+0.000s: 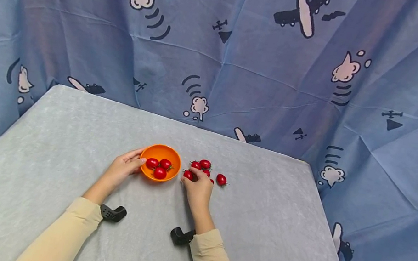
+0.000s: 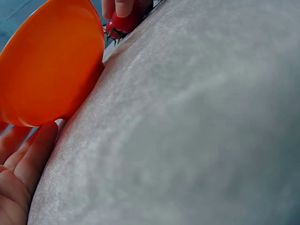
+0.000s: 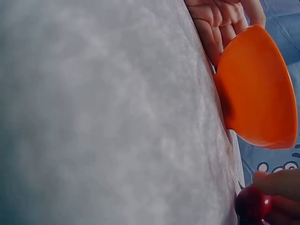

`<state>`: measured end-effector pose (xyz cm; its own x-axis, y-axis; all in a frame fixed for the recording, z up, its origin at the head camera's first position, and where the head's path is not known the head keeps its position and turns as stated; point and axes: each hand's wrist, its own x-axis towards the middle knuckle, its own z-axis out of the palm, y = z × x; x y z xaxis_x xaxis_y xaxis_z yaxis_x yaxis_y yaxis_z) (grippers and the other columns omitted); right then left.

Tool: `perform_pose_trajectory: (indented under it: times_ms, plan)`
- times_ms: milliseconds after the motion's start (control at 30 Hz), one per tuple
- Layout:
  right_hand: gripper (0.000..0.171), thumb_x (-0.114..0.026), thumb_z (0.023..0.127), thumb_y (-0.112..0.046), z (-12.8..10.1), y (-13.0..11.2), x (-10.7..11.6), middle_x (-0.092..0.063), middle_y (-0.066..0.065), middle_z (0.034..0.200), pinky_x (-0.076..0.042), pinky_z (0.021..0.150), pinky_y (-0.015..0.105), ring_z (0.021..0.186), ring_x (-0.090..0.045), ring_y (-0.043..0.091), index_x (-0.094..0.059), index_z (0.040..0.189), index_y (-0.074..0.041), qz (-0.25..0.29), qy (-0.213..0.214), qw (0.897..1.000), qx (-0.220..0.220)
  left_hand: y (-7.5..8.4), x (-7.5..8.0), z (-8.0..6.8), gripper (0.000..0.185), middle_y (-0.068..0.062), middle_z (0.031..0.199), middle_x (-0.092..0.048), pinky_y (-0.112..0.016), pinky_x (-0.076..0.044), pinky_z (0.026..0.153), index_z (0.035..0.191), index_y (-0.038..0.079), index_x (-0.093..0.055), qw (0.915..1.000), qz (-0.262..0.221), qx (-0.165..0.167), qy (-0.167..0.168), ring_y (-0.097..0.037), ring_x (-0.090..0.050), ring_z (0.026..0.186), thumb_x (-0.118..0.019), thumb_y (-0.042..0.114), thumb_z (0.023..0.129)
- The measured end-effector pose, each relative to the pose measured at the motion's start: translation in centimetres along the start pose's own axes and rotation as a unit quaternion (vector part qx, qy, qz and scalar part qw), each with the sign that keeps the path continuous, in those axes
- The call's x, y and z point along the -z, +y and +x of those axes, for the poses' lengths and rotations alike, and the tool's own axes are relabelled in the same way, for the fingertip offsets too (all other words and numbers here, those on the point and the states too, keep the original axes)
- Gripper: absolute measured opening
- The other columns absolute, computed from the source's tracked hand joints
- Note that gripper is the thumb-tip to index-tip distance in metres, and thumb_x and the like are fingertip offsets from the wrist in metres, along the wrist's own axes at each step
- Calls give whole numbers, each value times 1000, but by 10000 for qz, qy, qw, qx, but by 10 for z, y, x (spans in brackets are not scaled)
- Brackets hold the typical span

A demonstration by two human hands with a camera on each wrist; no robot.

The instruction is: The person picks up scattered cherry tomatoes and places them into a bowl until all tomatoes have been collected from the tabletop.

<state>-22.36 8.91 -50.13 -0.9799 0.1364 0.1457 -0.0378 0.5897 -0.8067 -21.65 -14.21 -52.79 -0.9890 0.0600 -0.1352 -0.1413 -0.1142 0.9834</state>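
An orange bowl (image 1: 164,148) stands on the table with three red cherry tomatoes (image 1: 160,173) inside. My left hand (image 1: 122,167) holds the bowl's left side, its thumb over the rim and the fingers along the outer wall. To the right of the bowl, my right hand (image 1: 198,191) reaches over a small cluster of cherry tomatoes (image 1: 205,164). Thumb and fingertips pinch one cherry tomato (image 3: 252,202) at the near left of that cluster. The hand partly covers other tomatoes behind it.
One cherry tomato (image 1: 221,180) lies apart, right of the cluster. A pale grey cloth covers the table (image 1: 278,236). Behind it hangs a blue curtain (image 1: 179,60) with printed airplanes. Each wrist wears a black device (image 1: 113,213).
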Motion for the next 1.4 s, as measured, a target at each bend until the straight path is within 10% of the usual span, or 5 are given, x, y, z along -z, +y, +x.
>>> perform_pose_trajectory:
  times_ms: [1400]
  plan:
    - [31,-81,77,-3,-3,-22,18,-75,18,109,-60,83,38,100,-72,29,-76,108,0,791,151,9966,-163,0,0,0,54,-22,152,-44,-11,-52,85,151,-1,-39,9999,-47,-122,-73,9,-60,101,-55,15,101]
